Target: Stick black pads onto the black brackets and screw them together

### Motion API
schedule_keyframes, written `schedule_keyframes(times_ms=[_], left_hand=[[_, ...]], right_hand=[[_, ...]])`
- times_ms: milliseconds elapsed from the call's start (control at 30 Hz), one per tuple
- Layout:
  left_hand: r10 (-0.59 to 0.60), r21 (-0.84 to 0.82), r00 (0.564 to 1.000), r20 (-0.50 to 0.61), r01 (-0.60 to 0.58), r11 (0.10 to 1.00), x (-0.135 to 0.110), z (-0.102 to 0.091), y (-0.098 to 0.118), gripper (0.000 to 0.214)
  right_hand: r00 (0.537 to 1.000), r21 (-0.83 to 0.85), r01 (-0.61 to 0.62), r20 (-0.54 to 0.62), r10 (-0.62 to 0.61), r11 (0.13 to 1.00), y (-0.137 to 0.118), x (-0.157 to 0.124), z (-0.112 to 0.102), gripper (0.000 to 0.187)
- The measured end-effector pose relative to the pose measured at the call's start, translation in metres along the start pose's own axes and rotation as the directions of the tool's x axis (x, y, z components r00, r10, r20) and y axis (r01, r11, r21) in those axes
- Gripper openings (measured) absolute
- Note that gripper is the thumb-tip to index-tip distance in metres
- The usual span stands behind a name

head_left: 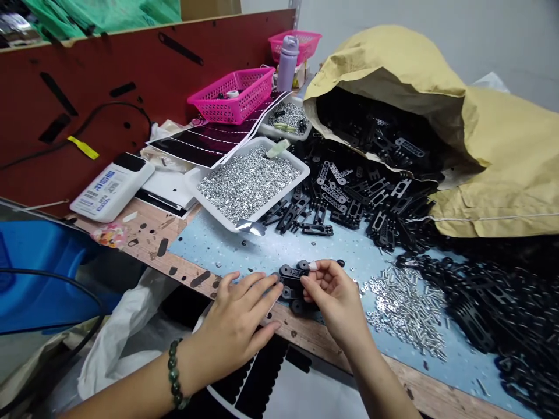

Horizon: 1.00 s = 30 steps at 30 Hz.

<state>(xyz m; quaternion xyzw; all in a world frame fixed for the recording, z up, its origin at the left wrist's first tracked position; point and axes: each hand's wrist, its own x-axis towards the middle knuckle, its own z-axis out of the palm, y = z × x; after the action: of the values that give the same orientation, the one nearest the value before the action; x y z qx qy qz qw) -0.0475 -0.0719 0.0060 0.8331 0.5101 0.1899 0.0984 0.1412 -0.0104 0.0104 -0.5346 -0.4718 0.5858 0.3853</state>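
Near the front edge of the table, black link-shaped parts (290, 272) with round ends lie together between my hands. My left hand (239, 317) is open, palm down and fingers stretched, its fingertips against the left side of these parts. My right hand (335, 294) pinches their right end between thumb and fingers; whether a small piece is also in the pinch is hidden. Just right of that hand, silver screws (413, 311) and small nuts or washers (379, 291) lie in a loose pile on the blue speckled mat (209, 241).
A white tray (192, 185) full of small silver pieces stands behind my hands. More black parts (332, 198) spread before an open yellow sack (388, 52) and along the right. Pink baskets (238, 96), a purple bottle (287, 64) and a white device (111, 186) stand farther back.
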Motion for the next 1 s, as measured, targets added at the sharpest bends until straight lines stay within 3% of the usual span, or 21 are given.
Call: schedule_keyframes(times_ms=[333, 800, 1000], left_hand=[[0.003, -0.058, 1.000, -0.028, -0.005, 0.998, 0.000, -0.003, -0.002, 0.042], [0.031, -0.046, 0.999, -0.028, -0.032, 0.998, 0.000, -0.003, -0.003, 0.041], [0.022, -0.006, 0.998, -0.054, -0.022, 1.000, 0.008, -0.001, -0.002, 0.041]], right_hand=[[0.999, 0.082, -0.049, -0.019, 0.051, 0.995, 0.000, 0.000, 0.009, 0.028], [0.998, -0.129, -0.022, -0.061, 0.014, 0.991, 0.006, 0.002, 0.011, 0.020], [0.996, -0.404, -0.017, -0.090, -0.021, 0.915, -0.002, 0.002, 0.013, 0.014]])
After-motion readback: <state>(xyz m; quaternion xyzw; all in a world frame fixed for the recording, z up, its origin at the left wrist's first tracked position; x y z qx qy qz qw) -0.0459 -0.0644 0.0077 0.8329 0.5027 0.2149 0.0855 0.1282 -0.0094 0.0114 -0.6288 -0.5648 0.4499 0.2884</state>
